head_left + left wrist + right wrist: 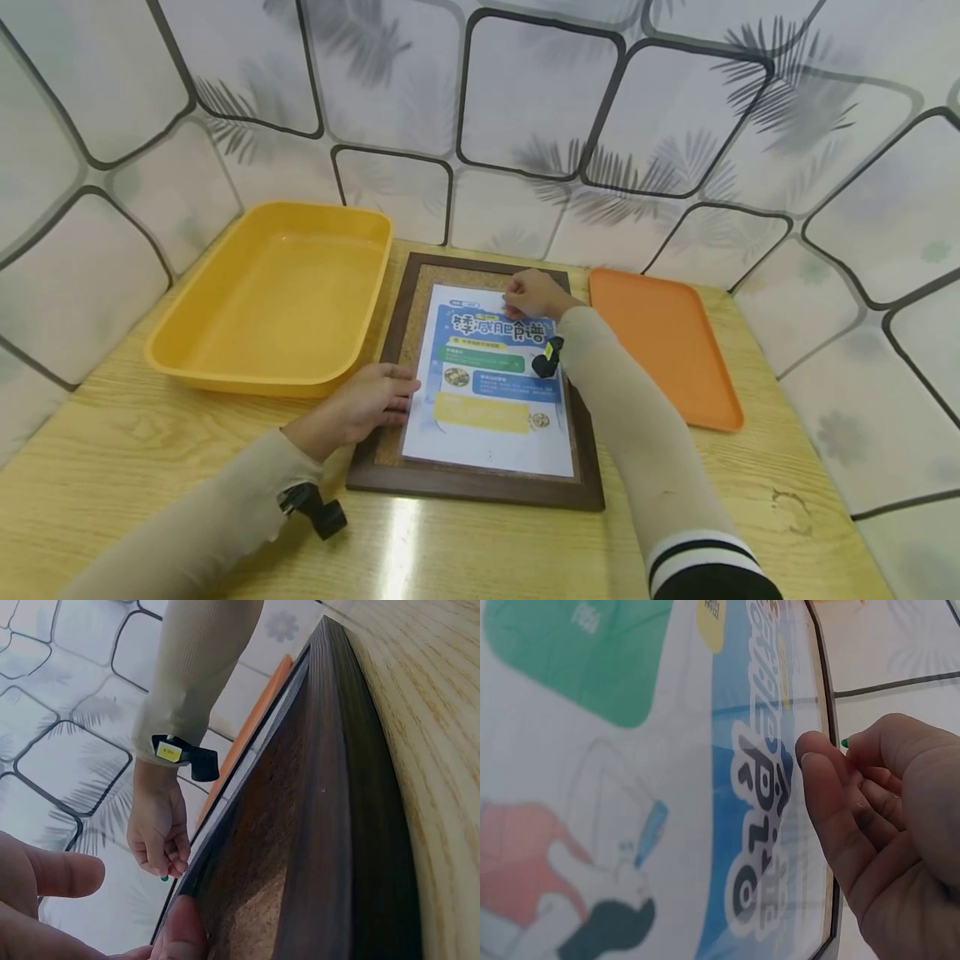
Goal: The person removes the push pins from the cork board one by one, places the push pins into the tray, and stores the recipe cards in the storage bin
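Observation:
A cork board (390, 433) with a dark brown wooden frame lies on the table. On it rests a printed, glossy poster sheet (487, 454) with blue, green and yellow panels. My right hand (536, 294) is over the poster's top edge; thumb and forefinger pinch a small green push pin (845, 742), mostly hidden by the fingers. In the left wrist view the green pin (164, 878) peeks out below the right fingertips. My left hand (369, 406) touches the poster's left edge with its fingers extended, next to the board's frame.
A deep yellow tray (247, 379) stands at the left, close to the board. At the right lies a flat orange tray (667, 350), partly behind the right forearm. A patterned wall (517, 208) closes off the back and sides of the wooden table (165, 467).

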### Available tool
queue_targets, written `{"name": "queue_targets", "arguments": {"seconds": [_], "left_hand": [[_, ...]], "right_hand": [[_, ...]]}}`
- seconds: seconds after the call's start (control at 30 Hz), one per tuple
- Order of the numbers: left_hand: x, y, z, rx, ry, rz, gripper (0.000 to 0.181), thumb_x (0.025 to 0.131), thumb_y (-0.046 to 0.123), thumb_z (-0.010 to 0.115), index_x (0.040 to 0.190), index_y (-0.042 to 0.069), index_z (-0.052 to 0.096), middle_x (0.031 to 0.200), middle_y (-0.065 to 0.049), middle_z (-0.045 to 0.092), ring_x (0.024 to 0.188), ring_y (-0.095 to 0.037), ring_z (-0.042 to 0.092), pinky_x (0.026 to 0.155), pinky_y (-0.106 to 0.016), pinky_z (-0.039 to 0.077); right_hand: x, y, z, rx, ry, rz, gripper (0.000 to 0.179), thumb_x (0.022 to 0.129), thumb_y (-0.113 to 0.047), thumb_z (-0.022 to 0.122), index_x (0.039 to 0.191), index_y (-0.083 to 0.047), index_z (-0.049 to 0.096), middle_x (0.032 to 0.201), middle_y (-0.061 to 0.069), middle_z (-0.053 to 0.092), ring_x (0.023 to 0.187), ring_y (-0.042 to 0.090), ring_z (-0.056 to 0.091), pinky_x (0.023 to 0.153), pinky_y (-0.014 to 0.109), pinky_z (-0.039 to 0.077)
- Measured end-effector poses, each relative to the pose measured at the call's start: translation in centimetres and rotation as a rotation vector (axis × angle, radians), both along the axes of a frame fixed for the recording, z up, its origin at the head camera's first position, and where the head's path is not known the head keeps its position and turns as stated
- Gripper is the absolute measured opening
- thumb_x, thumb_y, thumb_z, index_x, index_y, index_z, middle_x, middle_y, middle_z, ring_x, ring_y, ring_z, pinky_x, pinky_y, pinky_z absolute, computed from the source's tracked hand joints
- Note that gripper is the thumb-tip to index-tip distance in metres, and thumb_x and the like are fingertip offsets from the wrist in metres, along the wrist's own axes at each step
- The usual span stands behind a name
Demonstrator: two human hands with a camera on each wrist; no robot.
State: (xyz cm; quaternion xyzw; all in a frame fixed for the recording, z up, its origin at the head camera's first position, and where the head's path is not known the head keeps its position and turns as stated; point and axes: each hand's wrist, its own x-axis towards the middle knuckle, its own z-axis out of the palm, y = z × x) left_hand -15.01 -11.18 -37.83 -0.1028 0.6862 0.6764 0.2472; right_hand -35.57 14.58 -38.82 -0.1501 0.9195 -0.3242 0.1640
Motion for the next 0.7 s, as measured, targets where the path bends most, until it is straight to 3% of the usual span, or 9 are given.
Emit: {"name": "queue_targets", "arguments": {"seconds": [0.47,0.7], "left_hand": [[-0.3,0.0,-0.6,-0.095,0.038,-0.015,0.053,0.090,-0.013,0.050,0.140,-0.002,0.036,0.116,-0.018,0.049,0.080,-0.023,0.054,0.059,-0.033,0.053],[-0.3,0.1,-0.6,-0.094,0.037,-0.018,0.060,0.088,-0.016,0.053,0.142,0.001,0.034,0.118,-0.019,0.048,0.079,-0.023,0.054,0.059,-0.035,0.054]], "right_hand": [[0.5,1.5,0.0,-0.086,-0.020,-0.019,0.005,0.092,-0.004,0.055,0.095,0.000,0.056,0.090,0.016,0.065,0.077,0.023,0.069,0.067,0.029,0.057],[0.7,2.3,0.1,-0.013,0.035,-0.029,0.006,0.091,-0.008,0.057,0.094,-0.002,0.056,0.086,0.012,0.068,0.074,0.020,0.068,0.066,0.028,0.056]]}}
